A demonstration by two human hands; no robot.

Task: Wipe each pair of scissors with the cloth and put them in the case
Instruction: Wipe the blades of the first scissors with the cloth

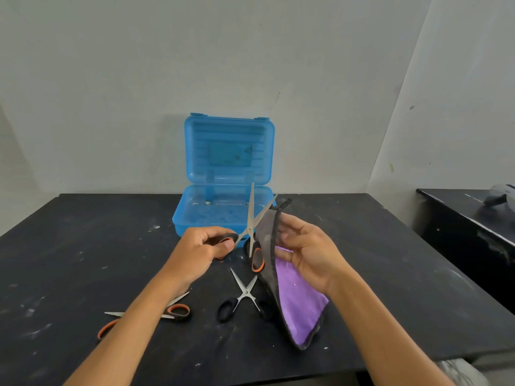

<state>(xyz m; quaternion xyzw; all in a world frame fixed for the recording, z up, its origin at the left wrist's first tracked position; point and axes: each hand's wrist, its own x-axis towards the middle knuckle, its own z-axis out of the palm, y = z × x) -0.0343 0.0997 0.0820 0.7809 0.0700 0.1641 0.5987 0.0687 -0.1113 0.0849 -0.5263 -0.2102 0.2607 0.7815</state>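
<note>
No brand or writing can be read on any thing here. The left hand (204, 247) grasps one black-and-orange handle of the open orange-handled scissors (251, 218); their blades point up toward 12 o'clock, in front of the blue case (227, 218). The right hand (306, 249) pinches the cloth (295, 296), grey on one side and purple on the other, which hangs just at 3 o'clock of these scissors and touches the second handle. The case stands open at 12 o'clock on the black bench (83, 246), its lid upright against the wall. On the bench at 6 o'clock of the hands lie the small black-handled scissors (242, 298), open. At 7 o'clock, partly under the left forearm, lie the second orange-handled scissors (175, 312), also open.
</note>
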